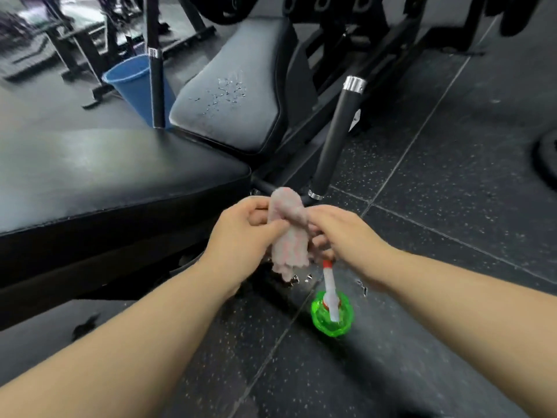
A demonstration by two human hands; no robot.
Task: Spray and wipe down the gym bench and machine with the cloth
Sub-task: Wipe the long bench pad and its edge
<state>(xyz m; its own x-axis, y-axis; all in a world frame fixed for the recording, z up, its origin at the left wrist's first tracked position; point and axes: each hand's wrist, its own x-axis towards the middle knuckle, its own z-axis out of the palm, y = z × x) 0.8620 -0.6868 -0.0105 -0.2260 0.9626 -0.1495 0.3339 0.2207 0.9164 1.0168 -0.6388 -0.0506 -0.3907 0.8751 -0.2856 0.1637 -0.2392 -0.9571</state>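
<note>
A bunched pale pink cloth (288, 233) hangs between both hands, above the floor. My left hand (241, 233) pinches its left side with thumb and fingers. My right hand (340, 233) grips its right side. Directly below the right hand stands a green spray bottle (331, 315) with a white and red trigger head, upright on the floor. The black gym bench pad (99, 173) lies to the left. Beyond it the machine's grey seat pad (235, 86) carries scattered spray droplets near its middle.
Two black padded handles (334, 137) (156, 73) with chrome collars rise beside the seat. A blue bucket (135, 82) stands behind the bench. Black machine frames fill the back. Dark speckled rubber floor tiles (452, 176) spread to the right, with a weight plate's edge at far right.
</note>
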